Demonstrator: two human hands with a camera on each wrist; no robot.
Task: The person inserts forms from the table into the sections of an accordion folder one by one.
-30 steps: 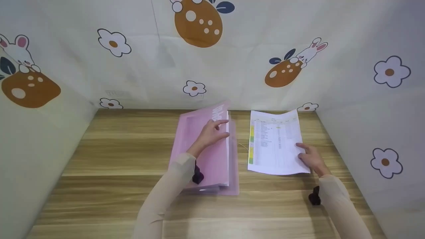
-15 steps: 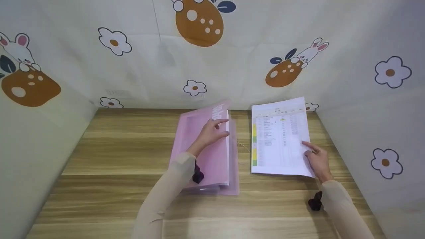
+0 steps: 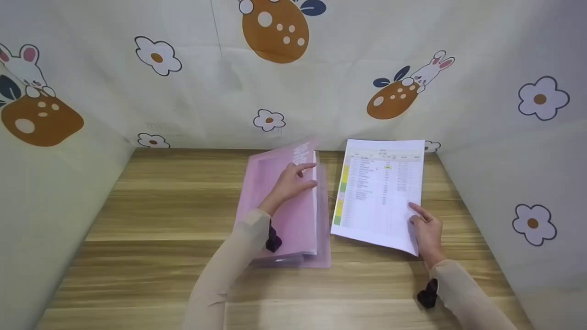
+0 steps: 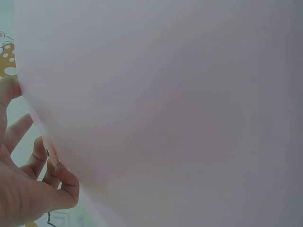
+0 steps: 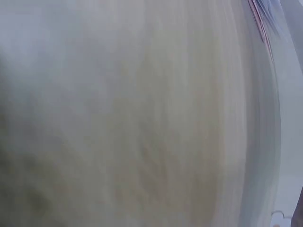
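Two things lay in hand in the head view: a translucent pink folder near the middle of the wooden table, and a printed sheet just to its right. The folder was a long plastic rectangle, its long axis running from the person toward the back wall, its smooth upper leaf raised along the right-hand edge, where white pages showed beneath. The left hand held that raised leaf, fingers curled over its right edge about the upper half. The sheet was thin white paper printed with fine rows and a yellow and green strip down its left margin; its long axis also ran away from the person, leaning a little to the right at the top, with the near edge lifted off the table. The right hand pinched the sheet at its near right corner, thumb on top. Its left edge stood just beside the folder, whether touching I could not tell. Patterned fabric with flowers and rabbits walled the table. In the left wrist view, the pale pink leaf filled nearly the whole frame, matte and blurred, with the fingers bent round its edge at lower left. In the right wrist view, only a blurred pale surface showed, with a thin pink edge at the upper right.
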